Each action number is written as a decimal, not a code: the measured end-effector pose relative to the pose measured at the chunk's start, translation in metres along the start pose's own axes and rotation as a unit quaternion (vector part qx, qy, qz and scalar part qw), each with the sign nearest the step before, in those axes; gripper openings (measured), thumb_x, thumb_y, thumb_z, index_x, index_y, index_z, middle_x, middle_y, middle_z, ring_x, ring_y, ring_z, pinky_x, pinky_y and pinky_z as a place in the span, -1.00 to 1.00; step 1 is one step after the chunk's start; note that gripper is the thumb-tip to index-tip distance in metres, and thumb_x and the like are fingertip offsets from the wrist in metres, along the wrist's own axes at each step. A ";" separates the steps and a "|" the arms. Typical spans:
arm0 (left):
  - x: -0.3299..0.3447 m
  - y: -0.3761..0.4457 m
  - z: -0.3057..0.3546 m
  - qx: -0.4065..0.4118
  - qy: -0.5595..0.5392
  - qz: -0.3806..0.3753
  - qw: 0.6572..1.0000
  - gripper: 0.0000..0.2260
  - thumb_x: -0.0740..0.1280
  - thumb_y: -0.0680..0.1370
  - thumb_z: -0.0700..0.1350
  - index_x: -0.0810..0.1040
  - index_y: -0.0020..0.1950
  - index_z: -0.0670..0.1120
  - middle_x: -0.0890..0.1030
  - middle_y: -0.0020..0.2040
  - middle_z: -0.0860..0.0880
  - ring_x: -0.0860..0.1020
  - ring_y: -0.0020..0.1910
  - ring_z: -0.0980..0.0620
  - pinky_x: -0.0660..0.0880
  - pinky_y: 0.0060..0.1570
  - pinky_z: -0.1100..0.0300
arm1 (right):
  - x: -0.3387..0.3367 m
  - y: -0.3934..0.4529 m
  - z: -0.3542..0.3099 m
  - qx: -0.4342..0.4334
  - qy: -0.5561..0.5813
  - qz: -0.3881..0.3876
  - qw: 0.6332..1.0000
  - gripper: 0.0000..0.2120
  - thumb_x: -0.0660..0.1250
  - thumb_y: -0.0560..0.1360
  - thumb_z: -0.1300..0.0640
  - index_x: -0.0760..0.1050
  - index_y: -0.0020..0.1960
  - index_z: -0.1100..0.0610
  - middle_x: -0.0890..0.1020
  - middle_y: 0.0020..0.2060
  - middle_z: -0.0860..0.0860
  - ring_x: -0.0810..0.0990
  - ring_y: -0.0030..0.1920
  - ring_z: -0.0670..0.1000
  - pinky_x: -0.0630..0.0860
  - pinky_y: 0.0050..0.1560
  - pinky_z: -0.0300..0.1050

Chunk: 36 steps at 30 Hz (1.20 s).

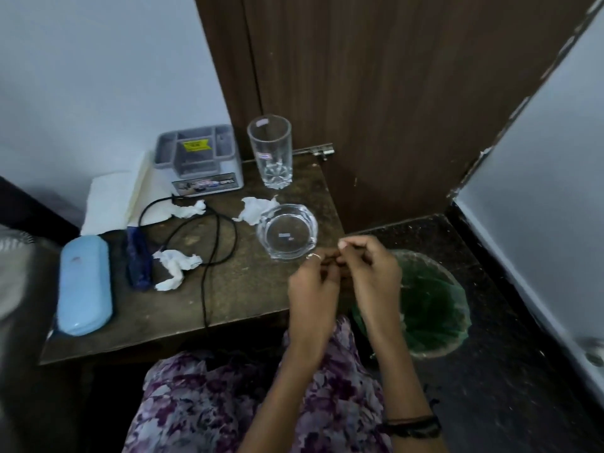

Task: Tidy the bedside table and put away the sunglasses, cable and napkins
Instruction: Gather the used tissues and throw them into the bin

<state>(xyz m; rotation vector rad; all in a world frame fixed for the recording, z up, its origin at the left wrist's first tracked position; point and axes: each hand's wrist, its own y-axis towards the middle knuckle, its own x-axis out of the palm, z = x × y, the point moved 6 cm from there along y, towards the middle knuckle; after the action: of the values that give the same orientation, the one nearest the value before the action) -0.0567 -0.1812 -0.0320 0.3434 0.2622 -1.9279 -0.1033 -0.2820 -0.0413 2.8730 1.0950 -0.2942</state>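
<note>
Your hands meet at the desk's right edge, fingers curled; contents unclear. The limp cable coils mid-desk. Take it by its loops.

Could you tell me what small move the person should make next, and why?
Probably reach the left hand to the crumpled napkin beside the glass ashtray: it lies closest, and the green-lined bin sits right beside the table.

We count three crumpled napkins: one, two, three. One black cable. One blue case. One tall glass, one glass ashtray. One grey organizer. One green bin. Two hands: left hand, right hand.
</note>
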 end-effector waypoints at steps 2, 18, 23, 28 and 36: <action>-0.040 0.010 -0.007 0.010 0.026 0.031 0.999 -0.74 0.25 0.50 -0.31 0.60 0.06 -0.04 0.62 -0.15 0.11 0.58 -0.15 0.20 0.47 -0.11 0.37 | 0.037 -0.001 -0.017 -0.029 -0.026 -0.048 0.998 -0.93 0.34 0.48 0.11 0.57 -0.14 -0.05 0.66 -0.24 -0.13 0.64 -0.17 -0.12 0.58 -0.02 0.00; -0.188 0.166 -0.094 0.076 0.479 0.067 0.872 -0.71 0.27 0.49 -0.34 0.59 0.18 -0.16 0.58 0.03 -0.22 0.42 0.07 -0.24 0.39 -0.09 -0.06 | 0.194 0.071 -0.044 -0.215 -0.552 -0.106 0.798 -0.88 0.28 0.49 0.20 0.56 -0.02 0.18 0.62 0.00 0.10 0.40 0.17 0.16 0.30 0.07 -0.03; -0.195 0.157 -0.075 0.103 0.461 0.127 0.872 -0.82 0.34 0.49 -0.23 0.63 0.07 -0.19 0.53 -0.01 -0.20 0.45 0.03 -0.22 0.38 -0.12 -0.03 | 0.202 0.065 -0.050 -0.274 -0.506 -0.090 0.813 -0.87 0.32 0.50 0.22 0.61 0.00 0.14 0.56 -0.04 0.05 0.44 0.08 0.09 0.34 0.05 -0.07; -0.185 0.112 -0.036 0.136 0.298 0.159 0.931 -0.83 0.38 0.48 -0.15 0.65 0.04 -0.13 0.52 -0.04 -0.08 0.49 0.00 -0.09 0.45 -0.17 0.04 | 0.169 0.043 -0.076 -0.283 -0.341 -0.060 0.895 -0.85 0.39 0.45 0.23 0.62 0.01 0.20 0.41 -0.16 0.03 0.53 -0.12 0.08 0.53 -0.14 0.00; -0.065 0.054 -0.001 0.027 0.063 -0.003 0.998 -0.96 0.43 0.43 -0.17 0.66 -0.14 -0.10 0.61 -0.27 0.00 0.53 -0.36 0.14 0.37 -0.30 0.41 | 0.011 0.018 -0.045 -0.174 -0.230 0.088 0.954 -0.84 0.39 0.44 0.28 0.63 0.01 0.24 0.52 -0.06 0.05 0.50 -0.14 -0.08 0.42 -0.04 -0.29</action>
<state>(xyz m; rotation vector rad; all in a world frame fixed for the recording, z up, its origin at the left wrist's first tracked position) 0.0163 -0.1447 -0.0105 0.5015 0.2942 -1.9249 -0.0763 -0.2834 0.0009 2.3942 0.7154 -0.6466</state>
